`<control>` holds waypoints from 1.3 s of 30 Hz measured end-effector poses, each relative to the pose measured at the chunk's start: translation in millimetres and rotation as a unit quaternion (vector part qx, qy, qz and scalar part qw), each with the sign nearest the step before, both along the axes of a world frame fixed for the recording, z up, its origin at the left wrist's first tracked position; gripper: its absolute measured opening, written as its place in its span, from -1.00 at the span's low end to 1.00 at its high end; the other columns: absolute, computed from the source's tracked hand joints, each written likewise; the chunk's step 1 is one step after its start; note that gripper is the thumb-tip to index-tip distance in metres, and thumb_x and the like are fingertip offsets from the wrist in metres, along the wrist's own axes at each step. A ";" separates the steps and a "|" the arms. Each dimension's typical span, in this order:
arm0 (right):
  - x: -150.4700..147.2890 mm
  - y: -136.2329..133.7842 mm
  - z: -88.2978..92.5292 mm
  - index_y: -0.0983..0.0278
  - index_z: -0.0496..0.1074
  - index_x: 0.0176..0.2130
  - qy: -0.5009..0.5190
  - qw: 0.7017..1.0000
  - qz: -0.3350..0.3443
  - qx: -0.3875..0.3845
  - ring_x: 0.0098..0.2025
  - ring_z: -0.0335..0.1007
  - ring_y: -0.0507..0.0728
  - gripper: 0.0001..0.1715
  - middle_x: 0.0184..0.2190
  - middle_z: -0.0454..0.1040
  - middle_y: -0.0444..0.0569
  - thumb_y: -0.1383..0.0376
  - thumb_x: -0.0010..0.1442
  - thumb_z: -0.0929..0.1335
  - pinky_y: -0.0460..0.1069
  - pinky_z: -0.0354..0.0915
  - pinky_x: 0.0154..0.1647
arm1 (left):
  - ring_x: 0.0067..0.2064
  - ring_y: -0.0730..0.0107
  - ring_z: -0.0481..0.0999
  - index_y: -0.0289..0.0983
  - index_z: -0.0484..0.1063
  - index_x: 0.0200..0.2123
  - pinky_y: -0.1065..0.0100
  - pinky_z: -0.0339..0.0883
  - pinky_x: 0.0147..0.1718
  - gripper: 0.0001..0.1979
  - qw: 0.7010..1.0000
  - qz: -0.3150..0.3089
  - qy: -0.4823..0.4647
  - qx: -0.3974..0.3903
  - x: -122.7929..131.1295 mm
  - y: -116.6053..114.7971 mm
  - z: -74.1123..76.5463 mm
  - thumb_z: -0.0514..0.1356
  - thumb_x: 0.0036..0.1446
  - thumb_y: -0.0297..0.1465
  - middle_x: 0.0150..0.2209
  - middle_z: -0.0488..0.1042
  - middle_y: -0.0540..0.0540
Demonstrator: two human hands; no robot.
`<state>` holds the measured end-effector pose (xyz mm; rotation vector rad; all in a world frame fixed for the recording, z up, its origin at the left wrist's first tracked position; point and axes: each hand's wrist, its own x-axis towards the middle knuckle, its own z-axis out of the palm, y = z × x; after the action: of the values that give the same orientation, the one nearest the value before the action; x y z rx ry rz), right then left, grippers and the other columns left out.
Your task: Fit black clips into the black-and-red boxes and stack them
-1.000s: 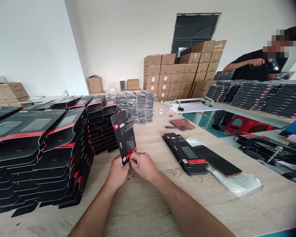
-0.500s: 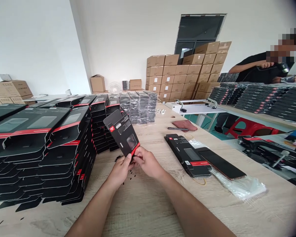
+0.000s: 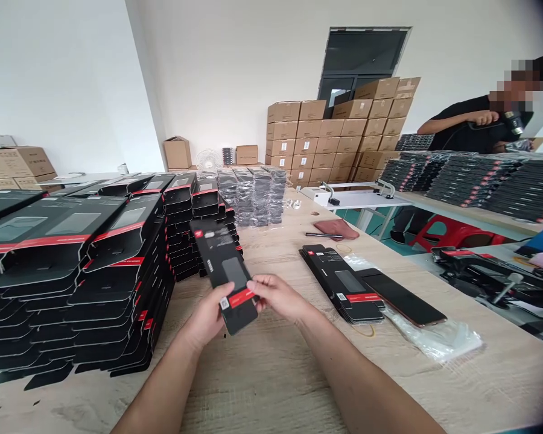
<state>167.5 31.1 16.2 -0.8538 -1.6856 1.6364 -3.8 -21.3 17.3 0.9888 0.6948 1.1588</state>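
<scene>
Over table (image 3: pixel 271 374) | left hand (image 3: pixel 208 319), right hand (image 3: pixel 278 296) grip black box (image 3: pixel 224 274) | forearms extended

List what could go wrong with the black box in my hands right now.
1. The left hand and right hand grip the black box only near its lower end; its free far end might bend or slip loose.
2. The tall box stacks stand close beside the left forearm; a nudge might topple them.
</scene>
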 end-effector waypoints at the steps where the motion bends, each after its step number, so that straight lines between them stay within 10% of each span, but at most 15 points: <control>1: -1.7 -4.5 0.5 0.33 0.38 -0.41 -0.028 0.998 0.047 -0.016 -0.58 0.29 -0.03 -0.49 -0.56 0.41 -0.13 -0.09 0.08 0.34 -0.10 0.21 -0.52 | -0.02 0.00 0.49 -0.36 0.39 0.08 0.05 0.31 -0.03 -0.43 0.998 -0.020 -0.050 -0.028 -1.8 -2.2 2.9 0.09 0.12 -0.11 -0.02 0.51 -0.26; 4: -2.4 -12.1 3.5 0.33 0.39 -0.46 -0.122 0.988 0.098 0.012 -0.60 0.29 -0.01 -0.50 -0.61 0.41 -0.12 -0.08 0.06 0.36 -0.10 0.20 -0.56 | -0.04 0.01 0.51 -0.33 0.32 0.13 0.07 0.36 -0.10 -0.38 0.988 -0.027 -0.131 -0.076 -7.5 -6.3 8.3 0.04 0.13 -0.06 0.00 0.49 -0.28; 10: 9.0 -6.3 20.8 0.26 0.37 -0.25 -0.019 0.970 -0.166 0.175 -0.46 0.26 0.00 -0.69 -0.48 0.37 -0.17 0.13 0.04 0.42 -0.09 0.19 -0.45 | -0.08 0.05 0.54 -0.39 0.37 0.08 0.19 0.39 -0.17 -0.45 0.983 -0.103 -0.072 -0.133 -9.4 -6.4 -3.5 0.13 0.12 -0.14 -0.01 0.49 -0.35; 21: 5.5 -6.9 17.0 0.18 0.28 0.01 -0.051 0.950 -0.202 0.231 -0.32 0.28 0.01 -0.51 0.02 0.27 0.00 0.24 0.06 0.37 -0.05 0.27 -0.31 | -0.06 0.02 0.53 -0.37 0.40 0.04 0.18 0.42 -0.20 -0.47 0.976 -0.130 -0.046 -0.171 -6.4 -4.7 -15.3 0.19 0.09 -0.14 0.00 0.48 -0.37; 32: 25.2 1.5 30.6 0.29 0.40 -0.43 0.067 0.990 -0.099 0.074 -0.61 -0.05 -0.06 -0.56 -0.67 0.13 -0.25 -0.03 0.16 0.31 -0.09 -0.05 -0.55 | -0.12 0.10 0.52 -0.39 0.42 -0.04 0.18 0.43 -0.23 -0.53 0.976 -0.160 -0.069 -0.128 -1.5 -11.0 -8.1 0.26 0.03 -0.22 -0.06 0.49 -0.35; 36: 38.5 5.9 30.1 0.27 0.42 -0.27 0.113 0.988 -0.109 -0.001 -0.58 0.12 -0.05 -0.59 -0.57 0.30 -0.19 -0.01 0.07 0.39 -0.12 -0.05 -0.58 | -0.24 0.27 0.52 -0.40 0.39 0.02 0.33 0.42 -0.34 -0.46 0.969 -0.148 -0.148 -0.132 -3.0 -7.7 -8.4 0.17 0.10 -0.11 -0.17 0.52 -0.27; 39: 33.9 -1.0 22.7 0.28 0.42 -0.17 0.105 0.993 0.020 -0.049 -0.41 0.34 0.02 -0.47 -0.37 0.45 -0.06 0.02 -0.05 0.47 -0.11 0.16 -0.45 | -0.24 0.27 0.52 -0.43 0.36 0.05 0.34 0.41 -0.33 -0.31 0.952 -0.203 -0.192 -0.129 0.0 -8.8 -10.6 0.10 0.08 0.04 -0.17 0.51 -0.27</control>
<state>201.5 30.1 38.9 -0.6708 -1.4974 1.7820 -3.8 -30.1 6.7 0.6202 0.2989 0.8349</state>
